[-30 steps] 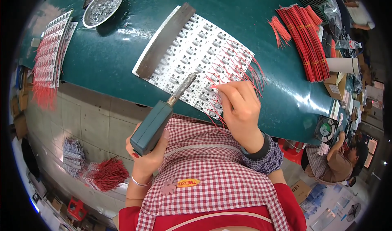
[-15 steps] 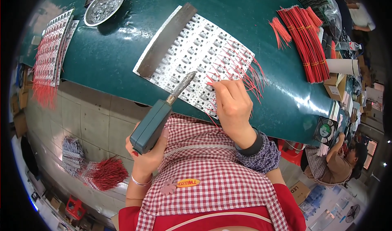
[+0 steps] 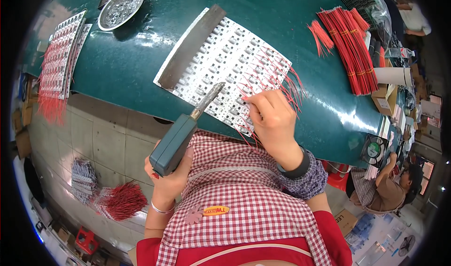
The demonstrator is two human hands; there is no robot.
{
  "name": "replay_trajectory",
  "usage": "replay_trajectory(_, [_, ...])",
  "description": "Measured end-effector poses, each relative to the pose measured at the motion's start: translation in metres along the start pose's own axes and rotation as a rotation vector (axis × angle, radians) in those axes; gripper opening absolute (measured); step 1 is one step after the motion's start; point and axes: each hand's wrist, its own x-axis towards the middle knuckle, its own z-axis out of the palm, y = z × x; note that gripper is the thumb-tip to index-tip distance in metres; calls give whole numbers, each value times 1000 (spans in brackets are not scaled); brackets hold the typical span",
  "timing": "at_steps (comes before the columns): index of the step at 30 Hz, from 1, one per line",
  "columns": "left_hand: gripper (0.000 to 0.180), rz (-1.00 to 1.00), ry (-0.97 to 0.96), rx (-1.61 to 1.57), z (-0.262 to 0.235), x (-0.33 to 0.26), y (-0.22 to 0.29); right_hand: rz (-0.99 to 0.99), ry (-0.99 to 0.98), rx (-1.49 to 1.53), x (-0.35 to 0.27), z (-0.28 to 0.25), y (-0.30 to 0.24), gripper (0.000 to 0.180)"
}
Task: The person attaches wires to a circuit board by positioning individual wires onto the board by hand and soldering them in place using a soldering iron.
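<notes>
Head view. Left hand (image 3: 170,174) wrapped tight round the teal handle of a soldering iron (image 3: 181,135), metal tip aimed toward 1 o'clock and lying over the near edge of the circuit panel (image 3: 221,64). Right hand (image 3: 275,120) rests on the panel's 5 o'clock corner, fingertips (image 3: 253,101) pinched on a thin red wire (image 3: 249,96) (whether that wire is loose or already fixed, cannot tell). More red wires fan off the panel toward 3 o'clock. A dark flat bar (image 3: 190,47) lies along the panel's 10 o'clock edge. All on a green table (image 3: 141,73). Metal dish (image 3: 120,7) at 11 o'clock; bundled red wires (image 3: 350,45) at 2 o'clock; finished panels (image 3: 58,59) at 9 o'clock. Another person (image 3: 390,186) sits at 4 o'clock.
</notes>
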Motion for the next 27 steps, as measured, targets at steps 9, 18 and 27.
replay_trajectory(9, [17,14,-11,37,-3,2,2,149,22,-12,-10,-88,6,24])
replay_trajectory(18, [20,-43,-5,-29,-1,-5,10,41,-50,220,3,-2,3,23])
replay_trajectory(27, [19,-68,-70,-23,-2,-8,4,16,-96,170,7,3,4,22])
